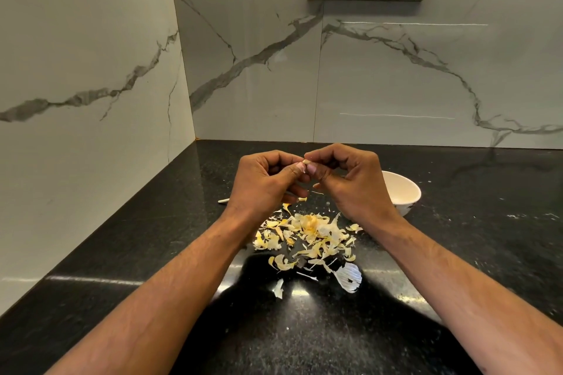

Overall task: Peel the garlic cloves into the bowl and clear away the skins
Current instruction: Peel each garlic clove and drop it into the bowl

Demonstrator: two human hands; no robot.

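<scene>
Frame centre: left hand and right hand pinch a small garlic clove between fingers; probably light, firm, slippery; best gripped at its ends.

I am pinching a small garlic clove between the fingertips of my left hand and my right hand, up above the surface; only its pale tip is showing. Papery yellow-white skins are lying scattered in a loose heap below my hands. The white bowl is sitting upright just behind my right hand.
</scene>
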